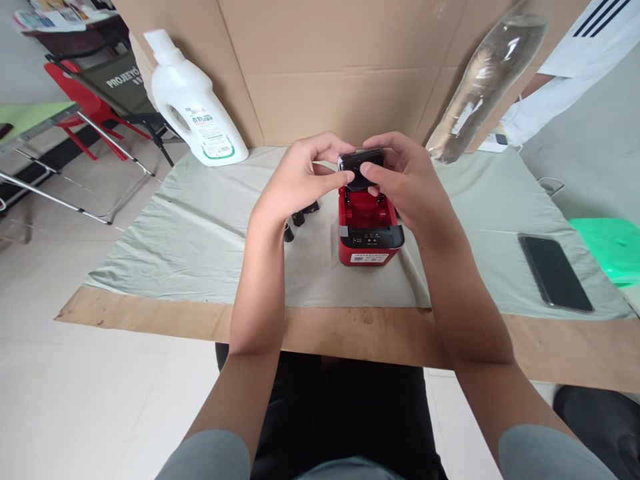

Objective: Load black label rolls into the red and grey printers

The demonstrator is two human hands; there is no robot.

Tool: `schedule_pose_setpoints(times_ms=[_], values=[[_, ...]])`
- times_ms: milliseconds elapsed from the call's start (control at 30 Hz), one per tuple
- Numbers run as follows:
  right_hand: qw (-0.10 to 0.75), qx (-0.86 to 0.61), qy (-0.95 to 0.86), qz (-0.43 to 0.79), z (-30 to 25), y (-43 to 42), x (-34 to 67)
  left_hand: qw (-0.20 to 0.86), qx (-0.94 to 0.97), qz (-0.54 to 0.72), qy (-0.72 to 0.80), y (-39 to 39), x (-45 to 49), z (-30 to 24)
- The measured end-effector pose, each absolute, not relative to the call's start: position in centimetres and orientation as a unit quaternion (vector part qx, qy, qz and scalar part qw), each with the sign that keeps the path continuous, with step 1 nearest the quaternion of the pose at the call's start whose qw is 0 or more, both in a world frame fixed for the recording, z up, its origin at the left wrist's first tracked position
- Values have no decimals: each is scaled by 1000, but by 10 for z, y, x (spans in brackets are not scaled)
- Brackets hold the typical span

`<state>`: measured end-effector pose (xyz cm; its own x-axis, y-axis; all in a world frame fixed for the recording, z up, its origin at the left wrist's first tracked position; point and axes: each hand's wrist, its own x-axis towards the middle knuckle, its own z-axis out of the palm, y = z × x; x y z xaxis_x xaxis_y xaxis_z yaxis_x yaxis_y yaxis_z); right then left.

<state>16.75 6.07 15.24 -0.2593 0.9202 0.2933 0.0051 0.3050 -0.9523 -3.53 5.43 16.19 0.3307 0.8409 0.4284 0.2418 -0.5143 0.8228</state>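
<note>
A small red and black label printer (370, 237) stands in the middle of the cloth, its red inner compartment exposed. Above its back edge is a black flat piece (367, 161), apparently the printer's raised lid; whether it is still joined at the back I cannot tell. My left hand (310, 163) pinches the piece's left side, thumb on the front face. On the other side my right hand (403, 177) grips it the same way, with both thumbs close together. Small black objects (299, 219) lie left of the printer, partly hidden by my left forearm.
Cardboard (340, 47) rises behind the cloth (200, 227). A white detergent bottle (200, 110) stands back left, and a clear liquid-filled bottle (485, 87) leans back right. A phone (555, 272) and green plastic item (607, 247) lie right. A person's white sleeve (585, 47) shows behind.
</note>
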Motion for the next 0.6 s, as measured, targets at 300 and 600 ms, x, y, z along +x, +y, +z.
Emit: schedule_pose_setpoints(times_ms=[300,600], values=[[383,-330,-609,611,169,53,171,280,819,316,388,33,-54,180],[371,-398,-656,524,159,51,169,234,819,363,378,31,-49,183]])
